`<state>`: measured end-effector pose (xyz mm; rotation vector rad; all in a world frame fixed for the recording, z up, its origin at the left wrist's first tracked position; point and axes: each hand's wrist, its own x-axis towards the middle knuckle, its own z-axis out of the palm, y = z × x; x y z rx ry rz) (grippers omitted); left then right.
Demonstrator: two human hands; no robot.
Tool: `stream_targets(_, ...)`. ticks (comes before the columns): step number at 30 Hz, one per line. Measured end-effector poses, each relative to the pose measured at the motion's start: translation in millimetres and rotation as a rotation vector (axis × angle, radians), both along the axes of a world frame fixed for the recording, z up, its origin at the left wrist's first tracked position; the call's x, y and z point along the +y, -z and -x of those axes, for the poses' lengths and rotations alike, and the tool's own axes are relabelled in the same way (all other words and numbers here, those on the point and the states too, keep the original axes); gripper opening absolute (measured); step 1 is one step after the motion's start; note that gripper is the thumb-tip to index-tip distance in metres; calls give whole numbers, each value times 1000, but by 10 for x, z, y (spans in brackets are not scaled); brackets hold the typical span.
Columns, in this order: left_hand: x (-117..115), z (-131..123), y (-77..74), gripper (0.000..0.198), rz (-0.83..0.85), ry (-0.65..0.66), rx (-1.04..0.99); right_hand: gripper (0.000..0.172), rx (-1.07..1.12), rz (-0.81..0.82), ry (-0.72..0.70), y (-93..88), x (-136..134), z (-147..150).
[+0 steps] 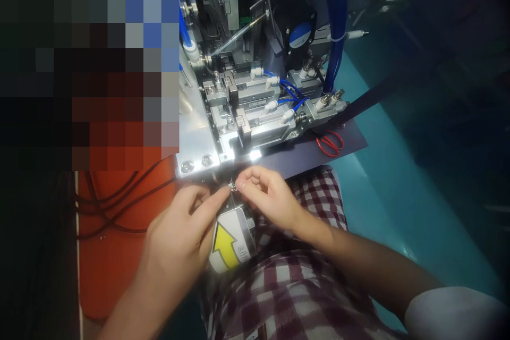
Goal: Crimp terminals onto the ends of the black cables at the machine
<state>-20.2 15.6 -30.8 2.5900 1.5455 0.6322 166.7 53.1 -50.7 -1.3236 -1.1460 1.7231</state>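
Observation:
Close together at the front edge of a metal machine point(195, 138) are my two hands. Between their fingertips shows a tiny shiny metal part point(233, 187), too small to name. My left hand point(187, 218) has thumb and fingers closed at the left of this part. From the right, my right hand point(269, 194) closes on it with thumb and forefinger in a pinch. Just below the fingers sits a white label point(229, 239) with a yellow arrow, on a block at the machine's front. Its left edge is partly covered by my left hand.
An orange surface point(115, 265) with black cables point(115, 207) lies at the left. Pneumatic cylinders point(258, 101) with blue hoses point(334, 26) fill the machine's top. Red-handled scissors point(330, 143) rest on a dark plate point(350, 141) at the right. The upper left is pixelated.

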Motion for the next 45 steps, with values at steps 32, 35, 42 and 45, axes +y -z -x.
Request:
stream_targets(32,1,2,12,31,23,-9,-41,12,-334,-444,28,66,-73,77)
stream_targets(35,4,-4,22,31,22,-8,-44,12,-201,-266,76,74,-52,95)
stream_targets(42,19,2,19,31,4,5,-28,32,166,216,36,32,-2,28)
stream_targets(45,16,10,17,31,5,18,-34,31,163,236,65,59,-107,30)
